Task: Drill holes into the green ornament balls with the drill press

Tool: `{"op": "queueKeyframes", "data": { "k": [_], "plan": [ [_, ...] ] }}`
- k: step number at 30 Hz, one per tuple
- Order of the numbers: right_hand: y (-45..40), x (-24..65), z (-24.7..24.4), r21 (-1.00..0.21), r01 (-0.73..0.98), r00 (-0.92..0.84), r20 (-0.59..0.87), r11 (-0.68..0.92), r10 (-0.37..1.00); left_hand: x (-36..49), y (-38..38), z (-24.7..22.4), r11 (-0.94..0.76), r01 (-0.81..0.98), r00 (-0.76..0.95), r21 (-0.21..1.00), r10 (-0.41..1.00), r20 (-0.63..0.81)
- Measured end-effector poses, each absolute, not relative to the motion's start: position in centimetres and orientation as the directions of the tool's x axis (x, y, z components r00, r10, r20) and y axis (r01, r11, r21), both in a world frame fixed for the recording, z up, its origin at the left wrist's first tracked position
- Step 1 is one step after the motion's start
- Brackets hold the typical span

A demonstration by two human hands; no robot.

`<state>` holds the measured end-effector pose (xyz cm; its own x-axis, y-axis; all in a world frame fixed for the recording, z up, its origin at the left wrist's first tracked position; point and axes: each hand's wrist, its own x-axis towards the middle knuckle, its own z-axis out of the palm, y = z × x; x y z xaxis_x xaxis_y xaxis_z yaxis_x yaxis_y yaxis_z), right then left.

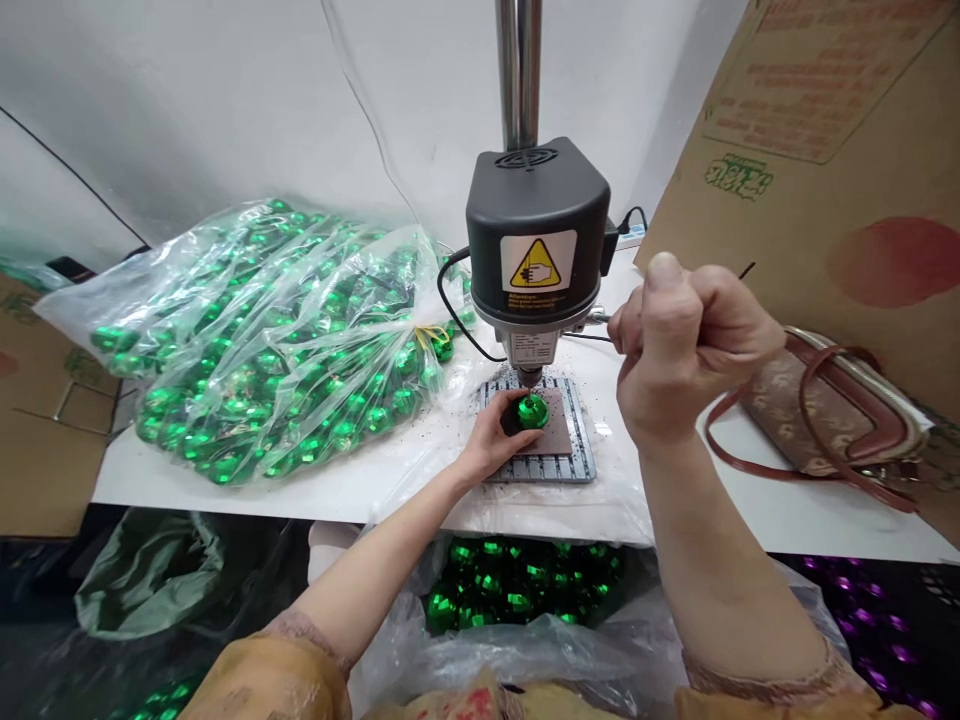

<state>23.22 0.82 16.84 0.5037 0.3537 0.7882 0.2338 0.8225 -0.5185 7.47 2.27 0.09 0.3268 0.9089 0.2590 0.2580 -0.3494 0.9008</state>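
A shiny green faceted ball [533,411] sits under the chuck of a black bench drill press [537,230]. My left hand [501,432] grips the ball from its left side, thumb in front and fingers behind. The ball rests on a brown square board [556,430] laid on the grey slotted base plate [583,465]. My right hand [679,345] is raised at the drill's right side, its fingers closed around what looks like the feed lever, mostly hidden in the fist. The drill's tip is close above the ball; whether it touches, I cannot tell.
A tied clear bag of green balls [292,350] lies on the white table [225,500] at left. Below the table edge, an open plastic bag holds more green balls [525,585]. A brown handbag [832,410] and cardboard box [825,170] stand at right, with purple balls [870,620] lower down.
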Motion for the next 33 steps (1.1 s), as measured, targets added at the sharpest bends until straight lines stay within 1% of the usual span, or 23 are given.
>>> {"op": "queueKeyframes", "data": {
  "k": [6,12,16,27,33],
  "plan": [
    [0.8,23.2,14.9,-0.412,0.232,0.504,0.826,0.881,0.253,7.6,2.2,0.0,-0.333,0.234,0.319,0.913,0.914,0.251],
    [1.1,23.3,14.0,-0.325,0.234,0.525,0.835,0.916,0.162,7.5,2.2,0.0,-0.335,0.243,0.311,0.91,0.916,0.254],
    [1.3,23.4,13.3,-0.249,0.255,0.497,0.863,0.934,0.094,7.5,2.2,-0.2,-0.333,0.222,0.312,0.916,0.915,0.257],
    [1.6,23.6,12.6,-0.139,0.236,0.424,0.905,0.962,0.027,7.5,2.3,-0.5,-0.325,0.203,0.309,0.924,0.916,0.255],
    [1.5,23.7,11.3,-0.117,0.267,0.401,0.916,0.957,0.0,7.5,2.2,-0.5,-0.334,0.185,0.31,0.924,0.912,0.268]
  ]
}}
